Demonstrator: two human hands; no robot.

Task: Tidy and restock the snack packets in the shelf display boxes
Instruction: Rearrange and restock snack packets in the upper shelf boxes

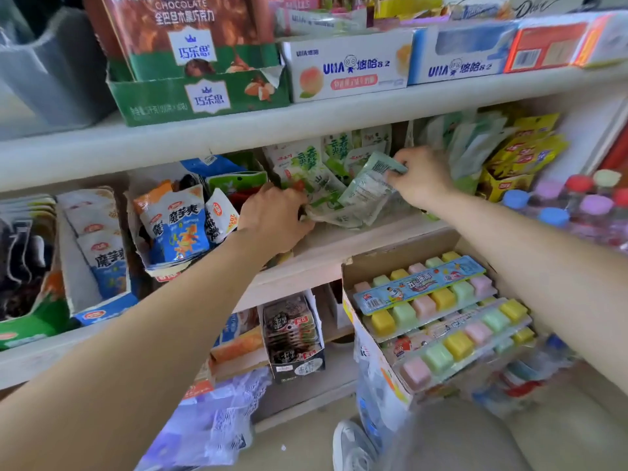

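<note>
Several pale green snack packets (316, 171) stand and lie jumbled on the middle shelf (356, 239). My left hand (275, 215) reaches in from the left and grips the lower edge of the packets lying flat there. My right hand (419, 176) pinches the top corner of one green packet (365, 186), barcode side up, tilted over the pile. To the left stands a torn display box (149, 263) of blue and white packets (181, 226).
Green chocolate box (200, 100) and white boxes (346, 73) sit on the upper shelf. Yellow packets (523, 154) and capped bottles (560, 205) stand to the right. A carton of pastel candy trays (438, 314) and a dark packet box (294, 338) sit lower down.
</note>
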